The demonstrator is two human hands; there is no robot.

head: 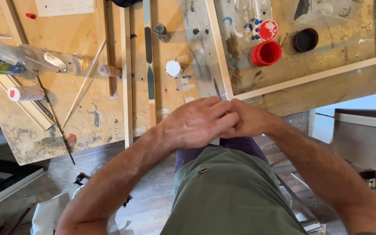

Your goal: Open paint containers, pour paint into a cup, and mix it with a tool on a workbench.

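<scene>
Over the workbench edge, left hand wraps the right hand, fingers curled; contents hidden.
Red paint fills the open pot; dark jar sits beside it.

The bench is made of pale chipboard, and it carries many old paint stains and splashes. Thin wooden strips lie along it from front to back. To the right stands a shallow wooden frame with a pale rim, and its inside is also spotted with paint. Below the bench there is a floor of grey-brown wooden planks, worn and a little dusty. At the far right a light blue surface shows behind a dark board. The light is soft and even, like daylight.
</scene>
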